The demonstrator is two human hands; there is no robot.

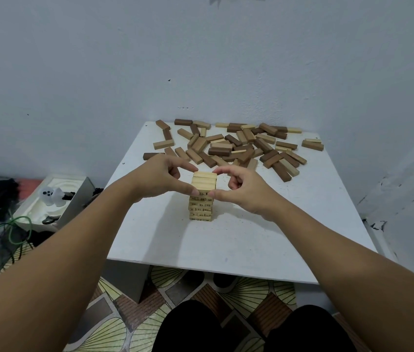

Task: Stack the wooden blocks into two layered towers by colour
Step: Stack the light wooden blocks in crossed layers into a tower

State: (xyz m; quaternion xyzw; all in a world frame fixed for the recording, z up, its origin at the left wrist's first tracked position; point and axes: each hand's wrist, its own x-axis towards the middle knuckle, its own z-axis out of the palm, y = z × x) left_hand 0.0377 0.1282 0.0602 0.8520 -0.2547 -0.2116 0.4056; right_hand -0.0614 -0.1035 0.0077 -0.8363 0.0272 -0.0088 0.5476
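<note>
A tower of light wooden blocks point(202, 199), with numbers on the block ends, stands in the middle of the white table point(238, 245). My left hand point(161, 177) pinches the tower's top layers from the left, thumb at the near face and index finger at the far top edge. My right hand point(241, 188) pinches the same top layers from the right. A loose pile of dark and light wooden blocks point(236, 146) lies spread across the far half of the table.
The table stands against a white wall, with another wall close on the right. To the left on the floor sit a white foam box point(56, 201), a green cable point(15, 229) and dark bags. Patterned floor mat and my knees are below the table's near edge.
</note>
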